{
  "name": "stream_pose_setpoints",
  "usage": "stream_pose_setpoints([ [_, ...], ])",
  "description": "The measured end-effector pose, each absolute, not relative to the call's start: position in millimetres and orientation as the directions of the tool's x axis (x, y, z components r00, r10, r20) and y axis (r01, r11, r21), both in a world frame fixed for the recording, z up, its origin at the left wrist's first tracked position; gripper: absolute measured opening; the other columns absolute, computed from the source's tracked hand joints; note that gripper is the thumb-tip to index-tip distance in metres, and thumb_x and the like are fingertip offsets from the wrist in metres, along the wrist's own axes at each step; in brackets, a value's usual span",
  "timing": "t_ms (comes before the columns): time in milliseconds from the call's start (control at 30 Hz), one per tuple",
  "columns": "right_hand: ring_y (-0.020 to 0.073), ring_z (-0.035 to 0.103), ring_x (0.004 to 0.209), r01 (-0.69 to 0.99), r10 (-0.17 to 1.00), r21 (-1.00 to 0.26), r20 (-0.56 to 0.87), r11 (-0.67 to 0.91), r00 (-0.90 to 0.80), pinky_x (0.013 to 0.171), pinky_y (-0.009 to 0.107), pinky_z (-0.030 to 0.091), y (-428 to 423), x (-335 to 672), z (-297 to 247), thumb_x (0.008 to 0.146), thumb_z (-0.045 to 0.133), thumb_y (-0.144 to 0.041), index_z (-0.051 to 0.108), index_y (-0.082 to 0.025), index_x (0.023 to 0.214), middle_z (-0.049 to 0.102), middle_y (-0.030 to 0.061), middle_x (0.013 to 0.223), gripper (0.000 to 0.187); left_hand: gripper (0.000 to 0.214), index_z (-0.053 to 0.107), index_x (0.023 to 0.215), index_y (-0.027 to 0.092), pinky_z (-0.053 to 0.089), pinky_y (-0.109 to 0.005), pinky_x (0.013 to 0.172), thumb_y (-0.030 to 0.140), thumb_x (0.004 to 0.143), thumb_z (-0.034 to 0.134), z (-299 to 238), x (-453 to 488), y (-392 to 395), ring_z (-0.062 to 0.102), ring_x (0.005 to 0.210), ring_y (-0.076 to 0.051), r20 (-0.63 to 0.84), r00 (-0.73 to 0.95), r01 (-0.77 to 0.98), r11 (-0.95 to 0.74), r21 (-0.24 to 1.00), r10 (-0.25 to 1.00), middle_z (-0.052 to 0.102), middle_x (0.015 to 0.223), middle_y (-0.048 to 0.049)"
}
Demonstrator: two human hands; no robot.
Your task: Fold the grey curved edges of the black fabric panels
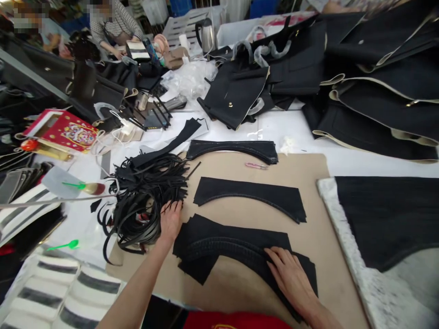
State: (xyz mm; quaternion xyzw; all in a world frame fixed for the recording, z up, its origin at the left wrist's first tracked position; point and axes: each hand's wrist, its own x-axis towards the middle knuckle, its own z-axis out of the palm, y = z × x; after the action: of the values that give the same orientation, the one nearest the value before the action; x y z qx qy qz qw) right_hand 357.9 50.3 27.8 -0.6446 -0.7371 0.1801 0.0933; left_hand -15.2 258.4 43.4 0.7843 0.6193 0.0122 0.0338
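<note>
My left hand reaches into a tangled pile of black strips at the left edge of a brown cardboard mat; its fingers curl down onto the strips. My right hand lies flat with fingers spread on a stack of curved black fabric pieces near me. A single curved black piece lies in the middle of the mat, and another stack of curved pieces sits at its far edge.
Black bags and panels with cream edging crowd the far right. A black cloth on white fleece lies to the right. A red box, green-handled brush, kettle and seated people fill the left and back.
</note>
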Motion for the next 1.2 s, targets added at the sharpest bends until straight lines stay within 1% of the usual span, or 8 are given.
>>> stream_pose_setpoints([
  [133, 0.0239, 0.056, 0.099, 0.937, 0.981, -0.342, -0.145, 0.075, -0.132, 0.083, 0.039, 0.046, 56.4, 342.5, 32.8, 0.094, 0.044, -0.026, 0.054, -0.021, 0.123, 0.060, 0.0102, 0.114, 0.032, 0.043, 0.053, 0.126, 0.021, 0.028, -0.052, 0.106, 0.011, 0.087, 0.039, 48.3, 19.5, 231.3, 0.039, 0.130, -0.030, -0.045, 0.299, 0.943, -0.289, 0.162, 0.953, 0.052, 0.134, -0.0107],
  [333, 0.0245, 0.055, 0.097, 0.972, 0.977, -0.213, -0.169, 0.095, -0.132, 0.080, 0.038, 0.044, 75.8, 330.8, 38.1, 0.092, 0.044, -0.021, 0.054, -0.018, 0.120, 0.060, 0.0112, 0.113, 0.030, 0.026, 0.061, 0.112, 0.022, 0.045, -0.033, 0.090, 0.023, 0.093, 0.043, 46.7, 97.9, 162.6, 0.055, 0.102, -0.019, -0.149, 0.560, 0.784, -0.464, 0.412, 0.815, 0.062, 0.110, -0.0059],
  [567, 0.0240, 0.055, 0.094, 0.956, 0.945, -0.189, -0.198, 0.223, -0.259, 0.076, 0.035, 0.040, 87.6, 334.2, 38.0, 0.087, 0.044, -0.008, 0.057, -0.018, 0.113, 0.062, 0.0093, 0.104, 0.030, 0.036, 0.056, 0.123, 0.023, 0.045, -0.039, 0.090, 0.016, 0.090, 0.042, 42.1, 136.4, 126.7, 0.053, 0.105, -0.023, -0.206, 0.696, 0.654, -0.490, 0.576, 0.688, 0.061, 0.115, -0.0078],
  [767, 0.0194, 0.058, 0.077, 0.951, 0.935, -0.193, -0.214, 0.243, -0.283, 0.073, 0.032, 0.036, 115.5, 344.6, 48.6, 0.087, 0.044, -0.005, 0.062, -0.019, 0.087, 0.065, 0.0048, 0.083, 0.023, 0.032, 0.059, 0.119, 0.022, 0.041, -0.046, 0.095, 0.022, 0.092, 0.042, 47.9, 140.3, 119.9, 0.050, 0.108, -0.026, -0.240, 0.607, 0.665, -0.318, 0.676, 0.758, 0.059, 0.116, -0.0098],
  [900, 0.0178, 0.058, 0.073, 0.952, 0.945, -0.204, -0.190, 0.228, -0.267, 0.078, 0.033, 0.034, 139.5, 348.3, 77.6, 0.090, 0.043, -0.008, 0.061, -0.019, 0.082, 0.065, 0.0036, 0.078, 0.023, 0.035, 0.063, 0.111, 0.018, 0.044, -0.043, 0.095, 0.043, 0.088, 0.053, 58.5, 163.3, 123.3, 0.056, 0.103, -0.025, -0.437, 0.435, 0.441, 0.237, 0.866, 0.787, 0.062, 0.108, -0.0112],
  [1033, 0.0196, 0.058, 0.077, 0.945, 0.945, -0.212, -0.159, 0.250, -0.286, 0.078, 0.035, 0.034, 148.6, 338.4, 107.6, 0.088, 0.048, -0.009, 0.063, -0.019, 0.082, 0.064, 0.0050, 0.079, 0.019, 0.059, 0.061, 0.103, 0.013, 0.051, -0.036, 0.084, 0.061, 0.092, 0.028, 66.9, 191.3, 137.6, 0.064, 0.088, -0.019, -0.621, 0.398, -0.065, 0.696, 0.715, 0.676, 0.066, 0.093, -0.0105],
  [1133, 0.0227, 0.058, 0.092, 0.924, 0.953, -0.285, -0.090, 0.253, -0.289, 0.086, 0.039, 0.036, 139.8, 334.3, 117.2, 0.090, 0.050, -0.020, 0.064, -0.021, 0.100, 0.066, 0.0068, 0.098, 0.017, 0.040, 0.062, 0.089, 0.013, 0.051, -0.025, 0.082, 0.051, 0.091, 0.048, 74.2, 196.1, 152.6, 0.064, 0.078, -0.012, -0.726, 0.413, -0.579, 0.774, 0.256, 0.550, 0.067, 0.082, -0.0053],
  [1200, 0.0260, 0.053, 0.110, 0.882, 0.987, -0.452, -0.021, 0.131, -0.157, 0.096, 0.043, 0.035, 128.3, 337.6, 114.7, 0.090, 0.053, -0.034, 0.056, -0.024, 0.123, 0.060, 0.0088, 0.121, 0.035, 0.030, 0.063, 0.094, 0.011, 0.051, -0.025, 0.082, 0.040, 0.091, 0.054, 79.7, 191.2, 160.4, 0.065, 0.079, -0.012, -0.731, 0.450, -0.668, 0.737, 0.105, 0.513, 0.069, 0.087, -0.0062],
])
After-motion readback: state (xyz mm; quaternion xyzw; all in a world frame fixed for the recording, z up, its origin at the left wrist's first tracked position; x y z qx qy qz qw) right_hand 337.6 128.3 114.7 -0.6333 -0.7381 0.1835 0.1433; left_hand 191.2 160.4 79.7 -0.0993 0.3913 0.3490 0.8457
